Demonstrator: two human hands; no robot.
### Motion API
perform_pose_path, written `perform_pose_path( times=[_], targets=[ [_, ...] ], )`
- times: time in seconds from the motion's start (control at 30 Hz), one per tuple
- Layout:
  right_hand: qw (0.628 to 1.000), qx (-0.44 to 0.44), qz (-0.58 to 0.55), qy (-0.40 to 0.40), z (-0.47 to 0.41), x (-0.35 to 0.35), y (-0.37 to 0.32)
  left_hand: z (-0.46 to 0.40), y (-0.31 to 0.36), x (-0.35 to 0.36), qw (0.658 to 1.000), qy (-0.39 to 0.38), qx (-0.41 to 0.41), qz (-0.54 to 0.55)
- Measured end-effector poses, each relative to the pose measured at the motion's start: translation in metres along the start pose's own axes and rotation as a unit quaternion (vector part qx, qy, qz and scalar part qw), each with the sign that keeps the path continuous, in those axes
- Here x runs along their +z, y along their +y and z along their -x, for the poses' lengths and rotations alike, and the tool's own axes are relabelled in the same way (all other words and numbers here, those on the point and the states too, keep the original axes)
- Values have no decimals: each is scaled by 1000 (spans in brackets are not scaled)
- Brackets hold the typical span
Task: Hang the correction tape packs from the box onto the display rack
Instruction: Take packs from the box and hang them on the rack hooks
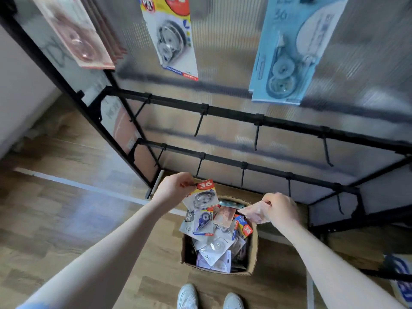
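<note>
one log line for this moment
left hand pinches yellow-red "36" pack | right hand holds pink pack | both above brown cardboard box | black rack hooks bare

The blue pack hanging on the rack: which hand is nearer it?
Right. The right hand, gripping a pink pack, is below the blue pack; the left hand is farther left.

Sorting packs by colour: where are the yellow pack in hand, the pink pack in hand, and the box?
yellow pack (201,196): head view, clear blister.
pink pack (253,214): head view, card face.
box (254,248): head view, right wall.
</note>
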State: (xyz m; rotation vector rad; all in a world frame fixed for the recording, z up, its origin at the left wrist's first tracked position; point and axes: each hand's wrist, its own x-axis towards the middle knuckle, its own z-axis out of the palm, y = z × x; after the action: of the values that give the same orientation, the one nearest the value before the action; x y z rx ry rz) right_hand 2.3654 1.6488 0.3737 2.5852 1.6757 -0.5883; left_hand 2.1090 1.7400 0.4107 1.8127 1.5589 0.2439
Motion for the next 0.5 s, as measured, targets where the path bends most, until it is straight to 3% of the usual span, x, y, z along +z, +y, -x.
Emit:
perform_pose_path(
  times=[0.5],
  targets=[
    [977, -174, 46, 114, 41, -138, -55, 43, 66, -114, 993, 82, 82, 0]
  ],
)
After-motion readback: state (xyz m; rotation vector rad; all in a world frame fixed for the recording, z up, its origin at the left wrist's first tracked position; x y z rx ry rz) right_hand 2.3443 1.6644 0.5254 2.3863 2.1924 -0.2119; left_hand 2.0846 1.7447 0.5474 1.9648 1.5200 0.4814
